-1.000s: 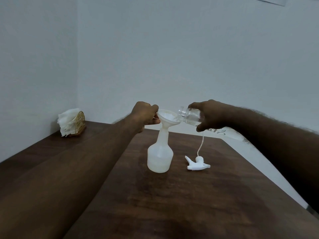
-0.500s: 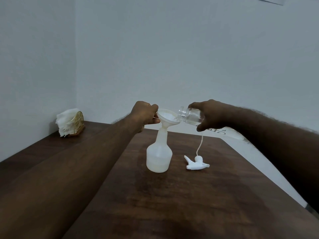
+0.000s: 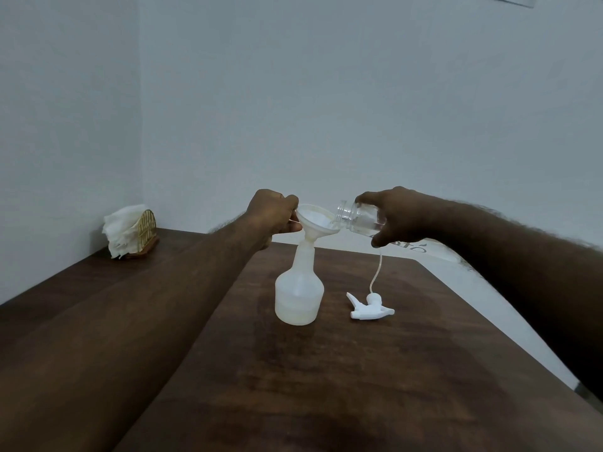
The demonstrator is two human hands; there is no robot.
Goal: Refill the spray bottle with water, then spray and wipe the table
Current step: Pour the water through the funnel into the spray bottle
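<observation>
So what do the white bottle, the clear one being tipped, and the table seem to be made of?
White bottle: probably milky, matte plastic; liquid shows faintly through its wall. Clear bottle: glossy and see-through with a threaded neck, likely plastic, possibly glass. Table: dark wood or wood-look laminate, with streaky grain and a soft sheen.

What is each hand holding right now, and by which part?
Left hand pinches the funnel at its left rim. Right hand grips the clear bottle round its body, mouth tilted over the funnel.
</observation>
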